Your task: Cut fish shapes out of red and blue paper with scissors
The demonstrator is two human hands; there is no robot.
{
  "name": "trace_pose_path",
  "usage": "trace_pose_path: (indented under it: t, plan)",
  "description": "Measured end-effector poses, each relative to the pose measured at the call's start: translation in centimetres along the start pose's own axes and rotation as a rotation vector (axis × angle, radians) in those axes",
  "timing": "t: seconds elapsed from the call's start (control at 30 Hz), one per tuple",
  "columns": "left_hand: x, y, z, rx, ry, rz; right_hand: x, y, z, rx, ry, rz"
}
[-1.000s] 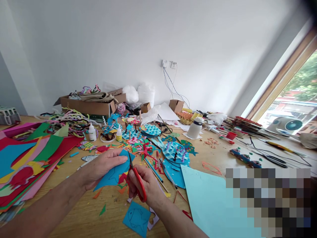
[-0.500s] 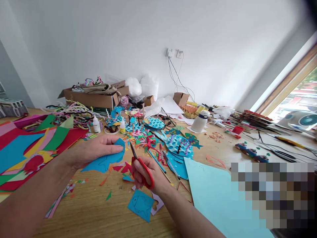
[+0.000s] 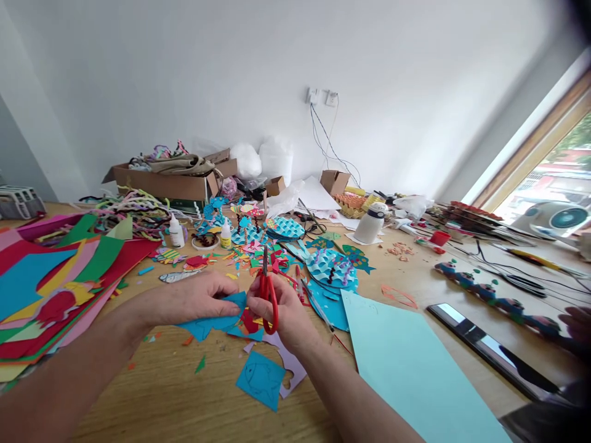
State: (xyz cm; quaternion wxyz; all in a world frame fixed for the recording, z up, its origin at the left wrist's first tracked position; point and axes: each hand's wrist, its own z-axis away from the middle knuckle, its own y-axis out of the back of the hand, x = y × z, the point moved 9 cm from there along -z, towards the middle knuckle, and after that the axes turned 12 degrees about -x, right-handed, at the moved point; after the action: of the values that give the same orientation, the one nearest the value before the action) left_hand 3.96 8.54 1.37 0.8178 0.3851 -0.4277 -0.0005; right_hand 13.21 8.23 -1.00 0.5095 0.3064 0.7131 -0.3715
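Between the thumb and fingers of my left hand [image 3: 203,298] is a piece of blue paper [image 3: 207,325] with pencil lines on it. My right hand [image 3: 281,307] grips red-handled scissors [image 3: 266,292], their dark blades pointing up and away from me. The scissors are close to the right edge of the blue paper; the blades look nearly together. Below my hands lies a blue paper square [image 3: 261,378] with a fish drawn on it. A lilac paper offcut [image 3: 290,363] rests partly beside that square.
Coloured paper sheets [image 3: 41,277] are stacked at left. Scraps, glue bottles [image 3: 176,232] and a blue wavy craft [image 3: 331,267] fill the middle. A pale blue sheet [image 3: 406,357] and a black phone-like slab [image 3: 489,351] lie right. Another person's hand [image 3: 577,323] shows at the right edge.
My left hand has come lower and right with the blue paper. The scissors have turned more upright, and both hands are now close together.
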Motion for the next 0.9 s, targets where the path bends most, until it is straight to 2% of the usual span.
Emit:
trace_pose_path:
  t: [0.2,0.33,0.4,0.5,0.57,0.73,0.83,0.9]
  plan:
    - [0.4,-0.8,-0.1,-0.068,-0.04,0.048,0.5,-0.3,-0.1,-0.039,-0.051,-0.014]
    - [0.1,-0.1,0.6,-0.075,-0.05,0.172,0.4,0.2,-0.1,0.01,-0.042,-0.067]
    - [-0.2,1.0,1.1,-0.013,-0.09,0.243,0.1,1.1,-0.1,0.087,-0.004,-0.102]
    - [-1.1,3.0,1.8,0.141,-0.182,0.387,-0.4,2.7,0.1,0.218,0.086,-0.161]
    - [-1.5,3.5,1.9,0.178,-0.239,0.487,-0.7,3.5,0.2,0.286,0.156,-0.199]
    - [-1.2,1.6,0.2,0.143,-0.245,0.538,-0.8,4.3,0.6,0.391,0.22,-0.242]
    - [-0.8,0.6,-0.8,0.27,-0.186,0.501,-0.4,3.9,0.7,0.406,0.192,-0.251]
    - [-0.9,0.7,-0.8,0.431,-0.134,0.478,-0.1,3.4,0.7,0.393,0.157,-0.258]
